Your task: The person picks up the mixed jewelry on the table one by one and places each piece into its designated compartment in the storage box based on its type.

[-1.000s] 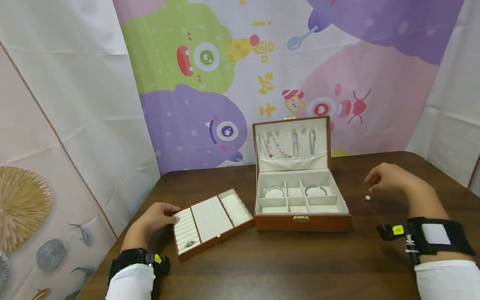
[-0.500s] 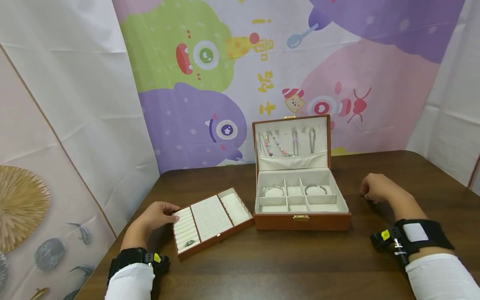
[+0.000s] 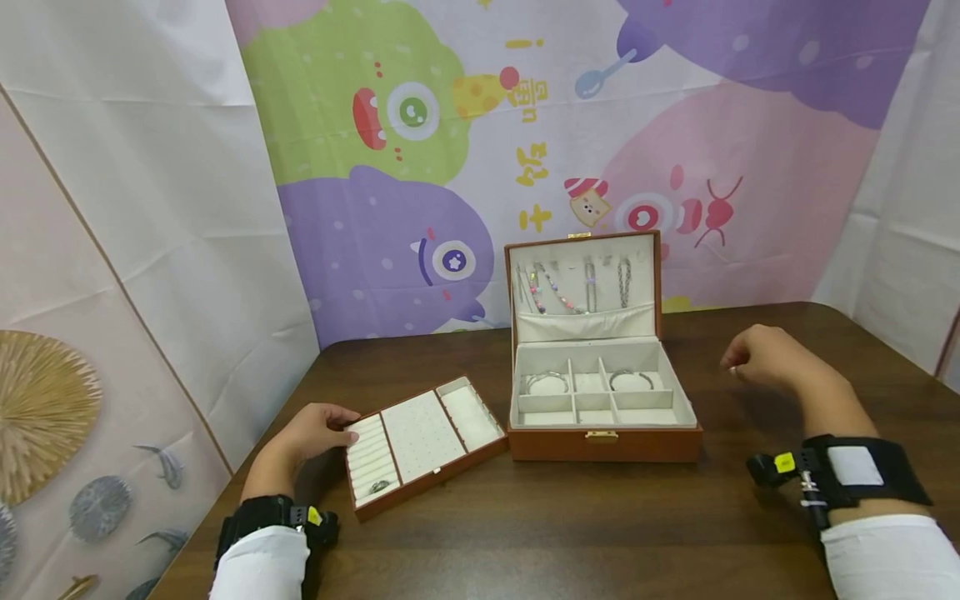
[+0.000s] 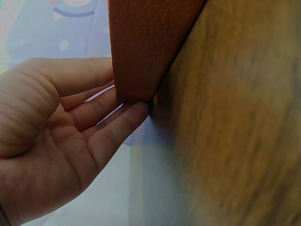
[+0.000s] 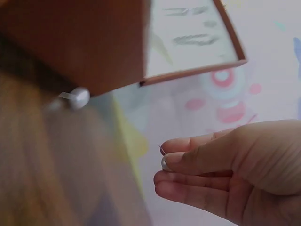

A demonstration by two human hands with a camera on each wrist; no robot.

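My right hand [image 3: 767,357] is raised just over the table, right of the jewelry box [image 3: 607,445]. Thumb and fingertips pinch a small earring [image 5: 164,163] with a pearl-like bead and thin pin. At the left, my left hand [image 3: 311,433] holds the outer edge of a jewelry tray [image 3: 471,457], thumb on one side and fingers at its lower edge. A ring [image 3: 380,486] sits in the tray's ridged ring section. The box's lid stands up with necklaces [image 3: 555,289] hanging inside; bracelets [image 3: 631,380] lie in two compartments.
The dark wooden table [image 3: 555,533] reaches back to a cartoon cloth [image 3: 412,258]. The tray's right corner meets the box's left front. A blurred white round spot [image 5: 80,97] with a short bar appears near the box in the right wrist view; I cannot tell what it is.
My right hand went down to the earring on the table, then rose with it pinched between the fingers. The left hand, tray and box stay put.
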